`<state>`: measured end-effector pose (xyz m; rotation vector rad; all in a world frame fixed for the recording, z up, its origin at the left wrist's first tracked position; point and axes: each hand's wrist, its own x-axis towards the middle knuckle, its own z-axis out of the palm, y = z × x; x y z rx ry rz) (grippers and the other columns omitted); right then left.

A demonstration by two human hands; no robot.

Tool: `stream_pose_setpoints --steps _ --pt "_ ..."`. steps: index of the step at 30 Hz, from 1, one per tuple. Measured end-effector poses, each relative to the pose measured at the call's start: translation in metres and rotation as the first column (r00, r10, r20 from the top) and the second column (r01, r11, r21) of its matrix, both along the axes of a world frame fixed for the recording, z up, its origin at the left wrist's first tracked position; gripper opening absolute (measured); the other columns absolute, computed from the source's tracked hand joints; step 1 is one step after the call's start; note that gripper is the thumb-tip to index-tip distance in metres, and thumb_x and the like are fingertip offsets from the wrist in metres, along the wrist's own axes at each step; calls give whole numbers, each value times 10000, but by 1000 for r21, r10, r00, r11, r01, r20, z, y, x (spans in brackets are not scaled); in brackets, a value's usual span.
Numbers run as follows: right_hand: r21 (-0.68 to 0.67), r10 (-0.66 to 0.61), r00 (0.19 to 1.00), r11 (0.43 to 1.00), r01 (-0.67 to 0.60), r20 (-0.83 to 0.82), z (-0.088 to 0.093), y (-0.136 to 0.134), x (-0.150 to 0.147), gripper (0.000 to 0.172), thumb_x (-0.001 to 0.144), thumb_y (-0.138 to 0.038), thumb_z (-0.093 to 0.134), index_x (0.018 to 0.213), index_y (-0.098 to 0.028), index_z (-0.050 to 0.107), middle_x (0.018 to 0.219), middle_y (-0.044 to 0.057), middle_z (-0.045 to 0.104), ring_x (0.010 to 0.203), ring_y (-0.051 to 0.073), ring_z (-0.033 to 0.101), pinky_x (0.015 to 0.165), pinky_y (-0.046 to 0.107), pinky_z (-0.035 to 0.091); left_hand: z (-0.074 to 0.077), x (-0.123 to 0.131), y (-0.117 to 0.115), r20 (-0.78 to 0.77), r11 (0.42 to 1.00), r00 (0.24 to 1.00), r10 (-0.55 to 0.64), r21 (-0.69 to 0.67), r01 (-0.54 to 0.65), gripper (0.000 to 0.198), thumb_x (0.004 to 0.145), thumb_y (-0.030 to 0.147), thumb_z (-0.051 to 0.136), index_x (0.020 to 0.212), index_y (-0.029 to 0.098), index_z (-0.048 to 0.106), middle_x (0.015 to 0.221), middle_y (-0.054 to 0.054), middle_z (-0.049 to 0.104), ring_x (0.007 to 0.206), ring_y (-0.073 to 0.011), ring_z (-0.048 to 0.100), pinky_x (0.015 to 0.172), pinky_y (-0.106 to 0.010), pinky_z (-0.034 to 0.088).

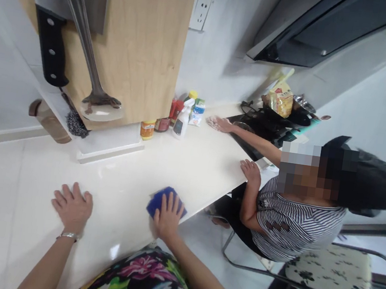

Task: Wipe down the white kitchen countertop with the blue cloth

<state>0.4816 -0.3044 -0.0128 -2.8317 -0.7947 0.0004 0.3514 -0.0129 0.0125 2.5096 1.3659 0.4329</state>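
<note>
Here left hand [72, 206] lies flat, released, on the counter [183, 162]; right hand [167, 218] presses splayed onto blue cloth [157, 198].

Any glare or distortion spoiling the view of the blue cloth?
Head view: even light, the blue cloth under the right hand is sharp; one small glare patch on the white countertop nearer the body; wide-angle lens tilts and bends the scene.

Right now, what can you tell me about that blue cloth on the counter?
The blue cloth looks like soft fabric, deep blue, bunched or folded into a small pad. It lies on the white countertop near its front edge. The person's right hand rests on top with fingers spread, covering much of it; only its far side shows.
</note>
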Motion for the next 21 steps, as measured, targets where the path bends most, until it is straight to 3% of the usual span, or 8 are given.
stream_pose_setpoints --steps 3,6,11,14,19,21 --pt "24 187 982 982 -186 -9 5 22 -17 739 968 -504 432 1601 -206 194 1685 140 120 1543 421 97 1201 715 87 -2 0 0 15 998 999 42 48 -43 646 970 391 322 1524 65 386 1623 -279 251 1533 -446 89 1174 -682 158" --pt "42 305 952 951 -305 4 8 29 -22 741 971 -519 429 1603 -218 187 1686 132 117 1542 420 107 1205 711 95 -5 -3 4 -4 999 999 42 32 -42 652 977 416 316 1526 73 396 1626 -273 259 1537 -436 106 1181 -667 166" --pt "67 409 911 909 -412 57 5 11 -12 734 955 -446 474 1603 -259 187 1691 100 124 1546 393 117 1216 674 135 -6 -23 24 -52 998 998 -43 -38 41 627 971 428 345 1485 92 475 1613 -246 314 1531 -388 192 1211 -586 203" --pt "86 454 886 883 -461 93 3 2 3 715 948 -420 480 1597 -285 212 1689 69 158 1545 363 142 1228 634 146 -3 -43 34 -57 996 995 -87 -13 87 604 972 390 345 1461 70 499 1594 -264 333 1525 -365 223 1224 -543 206" --pt "77 393 911 912 -404 126 0 5 47 638 954 -412 464 1562 -272 329 1668 72 245 1526 343 202 1226 623 154 -1 -67 29 -61 989 987 147 29 -146 635 991 426 324 1504 67 427 1606 -296 272 1536 -421 146 1202 -635 164" --pt "63 361 922 926 -372 142 -3 11 67 617 957 -408 456 1548 -263 362 1658 85 271 1521 340 213 1224 622 153 -1 -67 21 -70 982 979 189 26 -188 636 995 423 308 1500 57 431 1605 -300 274 1535 -425 152 1198 -641 170"
